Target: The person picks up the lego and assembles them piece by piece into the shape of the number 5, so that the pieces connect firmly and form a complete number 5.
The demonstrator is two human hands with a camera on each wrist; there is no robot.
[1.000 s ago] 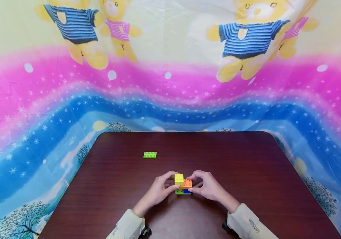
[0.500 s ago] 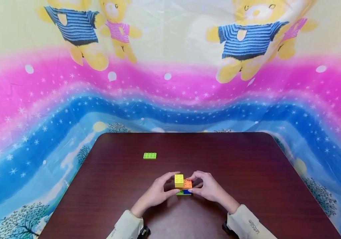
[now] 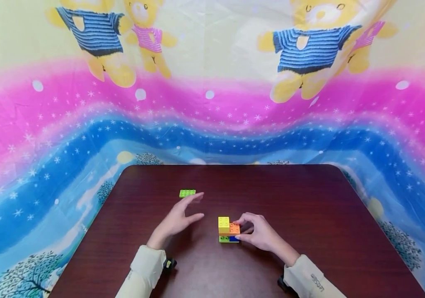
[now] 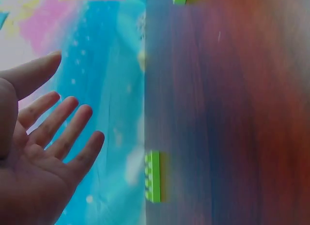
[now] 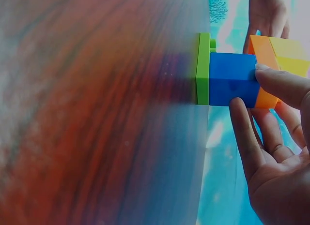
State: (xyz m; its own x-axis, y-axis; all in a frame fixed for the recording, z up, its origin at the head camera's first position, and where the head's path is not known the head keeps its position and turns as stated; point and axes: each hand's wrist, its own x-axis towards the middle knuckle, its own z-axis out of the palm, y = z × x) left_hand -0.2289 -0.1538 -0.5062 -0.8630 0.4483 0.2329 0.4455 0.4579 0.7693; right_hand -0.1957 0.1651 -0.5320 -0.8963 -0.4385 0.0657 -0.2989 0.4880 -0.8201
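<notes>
Near the middle of the table stands a small stack of toy building bricks. Its base is a green plate [image 5: 203,72], which bears a blue brick [image 5: 232,80]. Across the blue brick lies an orange brick [image 3: 235,228], topped on its left half by a yellow brick [image 3: 223,224]. My right hand [image 3: 260,231] pinches the stack's right side, thumb and fingers at the blue and orange bricks. Off to the left, my left hand [image 3: 175,217] holds nothing, fingers extended and thumb apart. Just beyond its fingertips lies a loose green plate [image 3: 187,193], partly overlapped by them in the head view.
The dark wooden table [image 3: 290,186] has a rounded far edge. Behind it and at both sides hangs a cloth [image 3: 212,111] printed with bears and snowflakes.
My left hand has let go of the stack, moved left and away from me, and spread its fingers near the loose green plate. The right hand and stack stay in place.
</notes>
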